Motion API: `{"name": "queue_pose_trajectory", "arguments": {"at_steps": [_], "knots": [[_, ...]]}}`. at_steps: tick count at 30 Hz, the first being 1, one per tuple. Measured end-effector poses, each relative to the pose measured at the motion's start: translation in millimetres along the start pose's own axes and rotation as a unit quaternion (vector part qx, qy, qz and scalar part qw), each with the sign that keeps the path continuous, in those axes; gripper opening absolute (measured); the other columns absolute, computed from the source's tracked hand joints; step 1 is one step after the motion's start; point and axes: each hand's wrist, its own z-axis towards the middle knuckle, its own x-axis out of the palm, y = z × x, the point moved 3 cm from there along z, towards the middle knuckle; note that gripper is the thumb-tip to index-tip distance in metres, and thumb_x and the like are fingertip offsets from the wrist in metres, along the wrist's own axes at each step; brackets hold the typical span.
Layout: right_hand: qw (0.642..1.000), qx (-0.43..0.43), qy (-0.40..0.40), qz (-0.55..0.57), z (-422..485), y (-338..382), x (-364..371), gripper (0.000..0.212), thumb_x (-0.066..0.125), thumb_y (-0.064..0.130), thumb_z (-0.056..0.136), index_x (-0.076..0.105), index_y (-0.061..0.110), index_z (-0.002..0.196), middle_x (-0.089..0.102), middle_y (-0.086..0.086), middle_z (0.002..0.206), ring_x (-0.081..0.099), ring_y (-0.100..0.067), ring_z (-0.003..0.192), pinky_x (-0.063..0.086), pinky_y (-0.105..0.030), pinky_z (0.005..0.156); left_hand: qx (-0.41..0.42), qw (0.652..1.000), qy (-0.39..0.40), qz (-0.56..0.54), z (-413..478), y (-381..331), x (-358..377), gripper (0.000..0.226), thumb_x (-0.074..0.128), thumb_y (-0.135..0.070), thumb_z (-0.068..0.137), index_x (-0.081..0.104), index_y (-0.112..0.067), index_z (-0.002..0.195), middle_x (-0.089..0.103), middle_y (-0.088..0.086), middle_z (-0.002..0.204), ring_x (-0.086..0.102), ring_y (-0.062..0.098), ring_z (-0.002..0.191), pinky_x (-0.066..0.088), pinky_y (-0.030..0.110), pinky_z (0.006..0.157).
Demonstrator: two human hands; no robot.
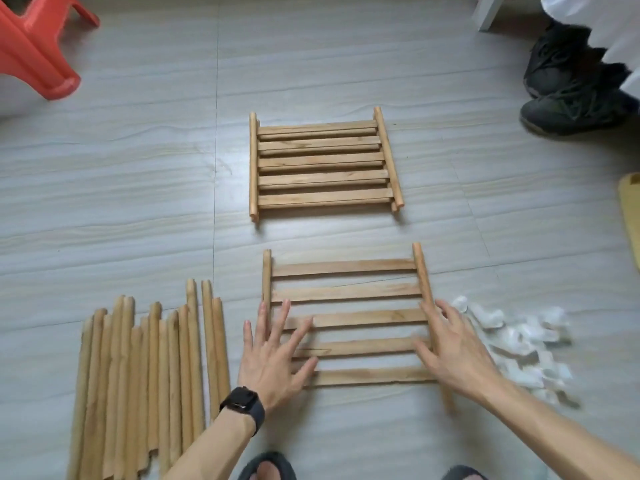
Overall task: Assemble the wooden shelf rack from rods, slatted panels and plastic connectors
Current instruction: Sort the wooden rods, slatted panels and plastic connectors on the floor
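Row of pale round wooden rods (149,375) at the near left of the grey floor (138,174), left hand (273,362) flat, fingers spread, on the five-slat wooden panel (349,292) mid-floor, right hand (450,348) splayed over its right rail, white plastic connectors (519,341) heaped just beside.

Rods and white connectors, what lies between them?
The near panel, flat on the floor, with the left hand and right hand spread over it; the head view shows it.

Left hand (273,362) and right hand (453,348) rest on the near slatted panel (349,292).
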Motion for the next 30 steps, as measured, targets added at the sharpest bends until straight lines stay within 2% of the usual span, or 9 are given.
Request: {"name": "queue_pose_trajectory", "arguments": {"at_steps": [3,5,7,10,15,24,26,28,30], "knots": [[0.992,0.010,0.086,-0.088,-45,-7,48,0.072,0.037,0.057,0.097,0.006,0.036,0.159,-0.015,-0.007,0.166,-0.001,-0.032,0.153,0.018,-0.042,0.122,-0.038,0.995,0.088,-0.007,-31,-3,11,0.075,0.026,-0.076,0.089,-0.005,-0.051,0.153,-0.027,0.001,0.162,-0.033,0.039,0.144,-0.011,0.058,0.119],[0.988,-0.002,0.093,-0.121,-57,-7,72,0.074,0.022,0.060,0.092,0.005,0.034,0.159,-0.027,-0.007,0.161,-0.012,-0.036,0.152,0.003,-0.040,0.123,-0.055,0.991,0.118,-0.003,-39,0,5,0.075,0.025,-0.073,0.092,-0.014,-0.050,0.152,-0.033,0.000,0.159,-0.035,0.038,0.142,-0.010,0.056,0.119],[0.987,-0.005,0.068,-0.143,-58,-9,80,0.073,0.024,0.056,0.093,0.007,0.032,0.160,-0.027,-0.006,0.160,-0.013,-0.038,0.152,0.001,-0.038,0.123,-0.055,0.990,0.132,0.013,-41,1,0,0.075,0.017,-0.073,0.089,-0.017,-0.049,0.151,-0.033,0.000,0.159,-0.033,0.036,0.143,-0.011,0.052,0.118],[0.983,-0.007,0.090,-0.162,-51,-8,72,0.067,0.028,0.049,0.102,-0.006,0.036,0.158,-0.027,-0.002,0.163,-0.019,-0.031,0.152,0.005,-0.045,0.123,-0.064,0.988,0.139,0.024,-40,1,-3,0.074,0.018,-0.071,0.094,-0.019,-0.045,0.152,-0.032,0.006,0.159,-0.031,0.038,0.144,-0.013,0.046,0.116],[0.977,-0.018,0.108,-0.184,-33,-6,60,0.063,0.024,0.047,0.104,-0.012,0.042,0.156,-0.031,0.003,0.161,-0.021,-0.028,0.151,0.000,-0.050,0.123,-0.084,0.987,0.140,0.011,-38,0,-2,0.072,0.025,-0.064,0.100,-0.023,-0.044,0.148,-0.037,0.007,0.154,-0.030,0.038,0.145,-0.006,0.052,0.120],[0.969,0.028,0.155,-0.193,-47,8,61,0.066,0.026,0.049,0.103,-0.010,0.040,0.157,-0.027,-0.001,0.163,-0.017,-0.035,0.152,0.000,-0.051,0.124,-0.047,0.987,0.151,-0.020,-38,10,-9,0.072,0.035,-0.059,0.101,-0.010,-0.044,0.155,-0.027,0.006,0.161,-0.027,0.036,0.147,-0.003,0.052,0.121],[0.969,0.037,0.123,-0.209,-49,15,55,0.063,0.024,0.050,0.103,-0.004,0.038,0.158,-0.019,-0.002,0.165,-0.015,-0.039,0.151,-0.001,-0.054,0.123,-0.049,0.987,0.121,-0.091,-40,9,-14,0.071,0.038,-0.059,0.099,-0.005,-0.046,0.155,-0.021,0.001,0.163,-0.022,0.032,0.150,-0.002,0.049,0.122],[0.975,0.033,0.078,-0.206,-48,32,49,0.060,0.023,0.050,0.104,0.003,0.038,0.159,-0.012,-0.001,0.167,-0.012,-0.040,0.152,-0.002,-0.053,0.122,-0.064,0.981,0.042,-0.178,-46,14,-22,0.072,0.042,-0.057,0.098,-0.001,-0.048,0.154,-0.012,-0.007,0.163,-0.013,0.024,0.152,0.000,0.044,0.123],[0.979,-0.010,0.065,-0.192,-48,59,47,0.059,0.025,0.052,0.104,0.005,0.041,0.158,-0.011,0.001,0.167,-0.012,-0.037,0.152,-0.005,-0.050,0.122,-0.094,0.966,-0.044,-0.238,-62,28,-30,0.072,0.046,-0.055,0.097,0.004,-0.046,0.155,-0.006,-0.014,0.161,-0.007,0.014,0.150,-0.001,0.037,0.121]]}}
